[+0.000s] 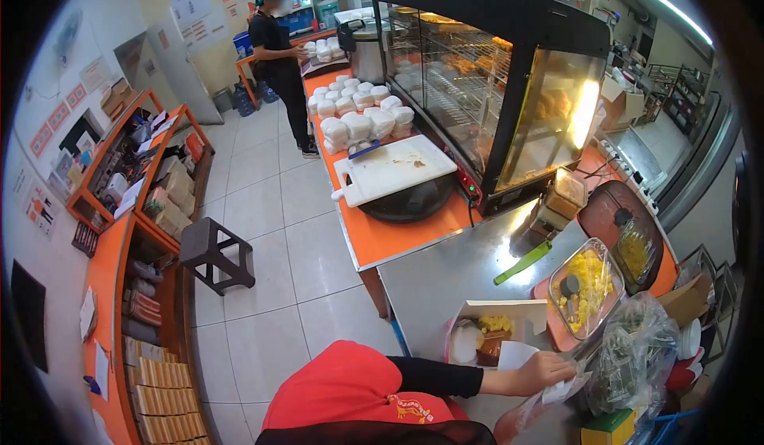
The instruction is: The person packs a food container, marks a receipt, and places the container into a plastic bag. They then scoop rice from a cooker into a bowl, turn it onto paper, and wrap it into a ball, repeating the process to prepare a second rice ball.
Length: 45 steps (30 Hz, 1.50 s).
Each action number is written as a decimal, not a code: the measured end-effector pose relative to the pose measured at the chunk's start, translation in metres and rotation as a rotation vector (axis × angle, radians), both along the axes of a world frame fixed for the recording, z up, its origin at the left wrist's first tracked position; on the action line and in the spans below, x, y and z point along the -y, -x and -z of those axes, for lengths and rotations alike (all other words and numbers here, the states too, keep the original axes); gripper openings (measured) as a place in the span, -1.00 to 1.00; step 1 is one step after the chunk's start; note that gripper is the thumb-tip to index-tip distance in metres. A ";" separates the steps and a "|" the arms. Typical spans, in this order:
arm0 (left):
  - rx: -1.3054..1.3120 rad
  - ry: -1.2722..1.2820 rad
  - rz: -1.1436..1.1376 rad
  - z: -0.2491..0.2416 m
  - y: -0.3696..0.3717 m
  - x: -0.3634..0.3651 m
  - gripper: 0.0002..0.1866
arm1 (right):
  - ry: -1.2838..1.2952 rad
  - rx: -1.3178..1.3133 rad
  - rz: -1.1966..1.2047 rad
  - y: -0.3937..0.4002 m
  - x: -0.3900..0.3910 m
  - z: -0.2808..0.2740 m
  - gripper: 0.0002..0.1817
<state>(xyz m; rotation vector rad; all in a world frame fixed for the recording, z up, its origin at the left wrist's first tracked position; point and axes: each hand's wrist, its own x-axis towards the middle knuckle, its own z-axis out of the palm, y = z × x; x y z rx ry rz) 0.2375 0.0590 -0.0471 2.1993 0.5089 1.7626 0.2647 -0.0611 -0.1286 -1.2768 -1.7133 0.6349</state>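
Observation:
My left hand [547, 373], in a black sleeve, reaches across the steel counter with its fingers closed on a clear plastic bag [567, 392]. Low at the frame's edge, part of my right hand [508, 427] shows beside the bag; its fingers are hidden. Just beyond my left wrist stands an open paper box [521, 315] with white rice [465, 342], yellow shredded food [496, 322] and a brown portion [492, 348] in it. White paper [517, 356] sticks up at its near side. A glass dish [609, 286] of yellow pieces, with a dark-headed utensil inside, rests farther right.
A green-handled tool [523, 263] lies on the steel counter [430, 274]. Crumpled clear plastic [637, 349] heaps at the right. Beyond are a lit display cabinet [477, 87], a white cutting board [398, 167] and several white packs [366, 123]. A co-worker [278, 55] stands far back; a stool [215, 246] is left.

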 end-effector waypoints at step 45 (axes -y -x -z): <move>0.481 1.113 -0.920 0.076 0.298 0.344 -0.61 | 1.038 -0.823 -0.647 0.127 0.042 0.018 -0.35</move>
